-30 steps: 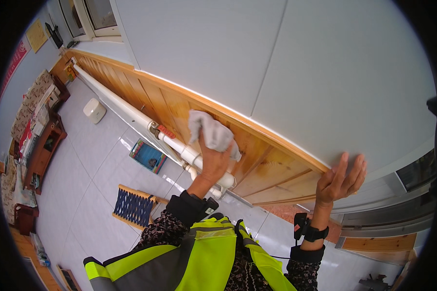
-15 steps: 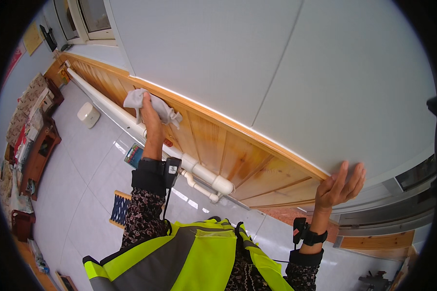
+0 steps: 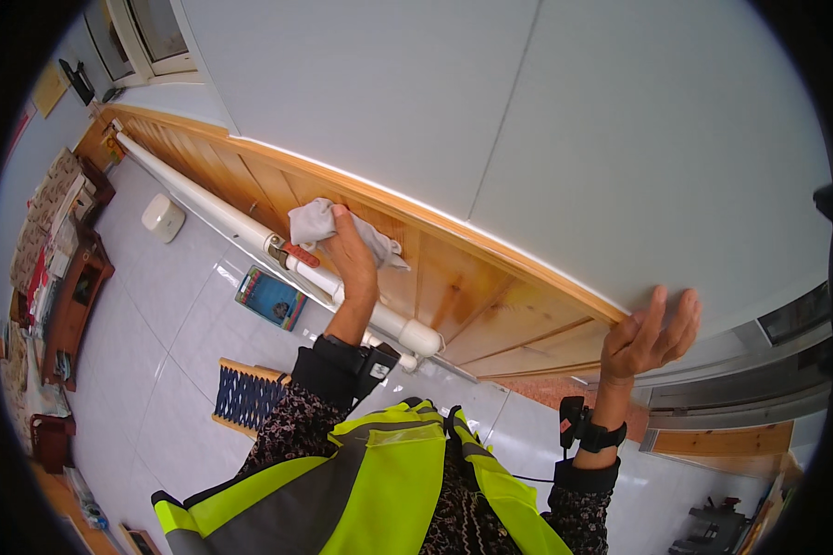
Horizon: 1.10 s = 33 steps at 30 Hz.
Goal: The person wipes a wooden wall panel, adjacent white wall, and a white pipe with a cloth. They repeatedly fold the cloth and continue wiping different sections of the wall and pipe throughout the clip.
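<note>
A crumpled pale-grey cloth (image 3: 377,246) was clamped in the left hand (image 3: 354,257) below the varnished wooden panelling (image 3: 475,308)'s top edge. The right hand (image 3: 646,338), fingers parted, was at that edge's right end.

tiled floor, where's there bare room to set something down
The widest bare patch of tiled floor lies between the reddish-brown furniture and woven stool, below the white box. A smaller one shows between the vest and right forearm. It's crowded below the left hand: white pipe, flat blue item and stool.

Grey cloth (image 3: 379,246) (left hand (image 3: 354,258) too) back rightward
</note>
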### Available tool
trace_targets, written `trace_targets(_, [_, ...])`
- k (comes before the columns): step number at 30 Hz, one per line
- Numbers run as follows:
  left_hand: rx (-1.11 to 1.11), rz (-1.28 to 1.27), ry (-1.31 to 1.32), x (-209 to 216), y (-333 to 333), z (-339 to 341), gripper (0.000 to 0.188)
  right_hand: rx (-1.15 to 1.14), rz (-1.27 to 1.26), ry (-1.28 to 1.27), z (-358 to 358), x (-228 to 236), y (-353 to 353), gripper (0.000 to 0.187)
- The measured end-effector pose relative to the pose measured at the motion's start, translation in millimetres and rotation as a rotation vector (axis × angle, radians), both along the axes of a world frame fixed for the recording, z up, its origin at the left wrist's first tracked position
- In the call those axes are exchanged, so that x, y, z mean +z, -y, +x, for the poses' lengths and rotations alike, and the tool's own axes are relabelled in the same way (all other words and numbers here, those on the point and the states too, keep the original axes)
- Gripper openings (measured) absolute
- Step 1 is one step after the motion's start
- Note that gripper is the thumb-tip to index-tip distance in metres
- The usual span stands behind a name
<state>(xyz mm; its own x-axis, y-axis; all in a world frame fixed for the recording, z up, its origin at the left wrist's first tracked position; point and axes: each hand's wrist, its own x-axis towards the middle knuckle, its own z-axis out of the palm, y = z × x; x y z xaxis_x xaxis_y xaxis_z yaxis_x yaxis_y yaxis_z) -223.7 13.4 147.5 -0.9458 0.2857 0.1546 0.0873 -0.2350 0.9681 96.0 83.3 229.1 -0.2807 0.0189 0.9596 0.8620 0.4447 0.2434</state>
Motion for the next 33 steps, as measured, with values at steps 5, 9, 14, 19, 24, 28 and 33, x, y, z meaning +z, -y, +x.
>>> trace_targets(5, [-0.035,0.123,-0.114,1.0,-5.0,60.1,0.049,0.034,-0.001,-0.019,-1.1,0.4,-0.7,0.03])
trace_targets(9, [-0.131,0.028,-0.195,1.1,-6.9,107.3,0.047,0.041,-0.017,-0.03,-1.3,0.3,-0.7,0.029])
trace_targets(14, [-0.401,-0.086,-0.368,-13.1,3.8,153.7,0.042,0.029,-0.022,-0.035,-1.0,-0.9,0.1,0.029])
trace_targets(19, [-0.442,-0.255,-0.655,-22.7,4.7,187.6,0.056,0.036,-0.027,-0.03,-0.7,-1.4,0.3,0.03])
trace_targets(24, [-0.364,-0.284,-0.937,-23.1,8.0,221.9,0.058,0.038,-0.036,-0.021,-0.5,-0.8,0.4,0.03])
trace_targets(28, [-0.246,-0.422,-1.25,-35.8,4.6,199.8,0.064,0.05,-0.05,-0.023,0.4,0.5,-0.2,0.03])
trace_targets(33, [-0.344,-0.338,-0.779,-30.4,16.8,149.0,0.07,0.027,-0.06,-0.023,0.1,0.9,1.1,0.03])
